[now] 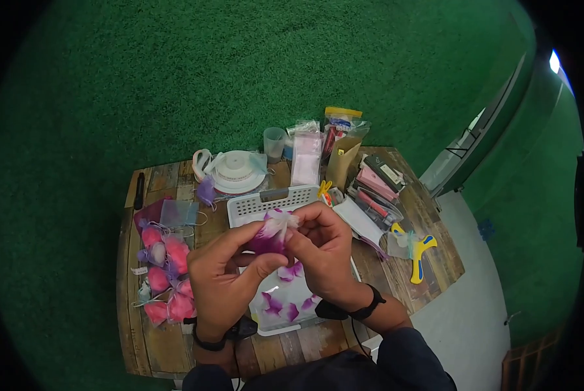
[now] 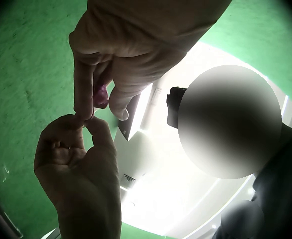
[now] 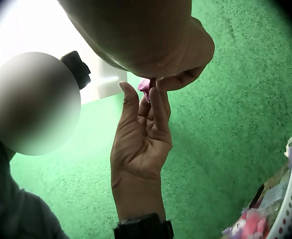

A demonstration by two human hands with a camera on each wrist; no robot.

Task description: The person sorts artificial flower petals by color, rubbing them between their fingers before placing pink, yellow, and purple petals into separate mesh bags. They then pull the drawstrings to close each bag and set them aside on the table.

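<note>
In the head view, both hands meet above a white basket (image 1: 238, 207) around a bunch of purple-and-white artificial petals (image 1: 274, 236). My right hand (image 1: 323, 251) pinches the bunch's white top between thumb and index finger. From the other side, my left hand (image 1: 223, 274) holds the purple part in its fingers, its thumb standing somewhat off in the right wrist view. Only a small pink-purple bit of the petals (image 3: 145, 85) shows between the hands there. More loose petals (image 1: 291, 311) lie in the basket below, partly hidden by the wrists.
Mesh bags with pink contents (image 1: 168, 280) cover the table's left side. Ribbon rolls on a white spool (image 1: 234, 171), a plastic cup (image 1: 274, 142) and plastic packets (image 1: 306, 153) line the back. To the right are pink packs (image 1: 378, 179) and a yellow-blue tool (image 1: 422, 257).
</note>
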